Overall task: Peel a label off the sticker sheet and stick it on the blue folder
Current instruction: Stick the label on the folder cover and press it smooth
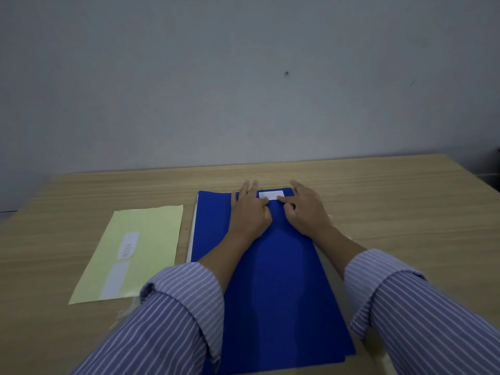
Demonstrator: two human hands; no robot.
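Note:
The blue folder (273, 280) lies lengthwise in the middle of the wooden table. A small white label (271, 195) with faint writing sits flat on its far end. My left hand (250, 209) rests on the folder just left of the label, thumb touching its near edge. My right hand (305, 209) lies to the right, its thumb and forefinger pressing on the label's right near corner. The pale yellow sticker sheet (140, 250) lies to the left of the folder, carrying one written white label (128, 245) and a blank strip (115, 280).
The table (405, 212) runs to a grey wall at the back. Its right edge drops off near a dark object at the far right. Striped sleeves cover both forearms over the folder's near half.

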